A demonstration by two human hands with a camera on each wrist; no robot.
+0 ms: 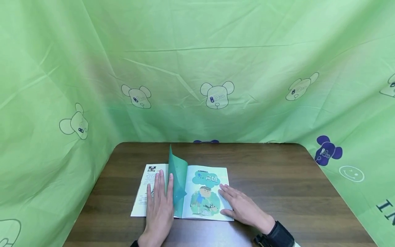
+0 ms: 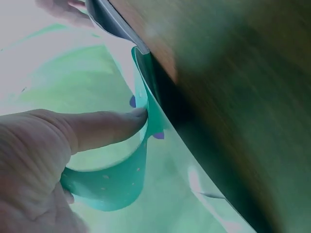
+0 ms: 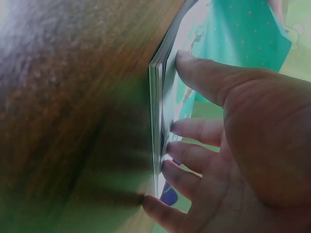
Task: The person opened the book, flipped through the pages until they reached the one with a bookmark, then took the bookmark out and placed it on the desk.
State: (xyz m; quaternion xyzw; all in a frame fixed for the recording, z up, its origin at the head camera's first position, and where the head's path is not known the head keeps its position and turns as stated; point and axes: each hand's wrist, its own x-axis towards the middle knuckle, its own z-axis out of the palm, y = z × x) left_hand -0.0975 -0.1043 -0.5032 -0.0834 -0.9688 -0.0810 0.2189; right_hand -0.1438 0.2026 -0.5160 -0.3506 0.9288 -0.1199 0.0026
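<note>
A thin picture book lies spread on the table. Its right page shows a cartoon child with a dog under a cloud-shaped title; the left page carries text and a small photo. Between them a teal leaf stands up and curls near the spine. My left hand lies over the left page, fingers straight, index finger beside the leaf. In the left wrist view its thumb touches the bent teal leaf. My right hand rests on the right page's outer edge with fingers extended, thumb on the paper.
The brown wooden table has rounded far corners. A green cloth with mouse-like cartoon heads hangs behind and along both sides. There is a black band on the right wrist.
</note>
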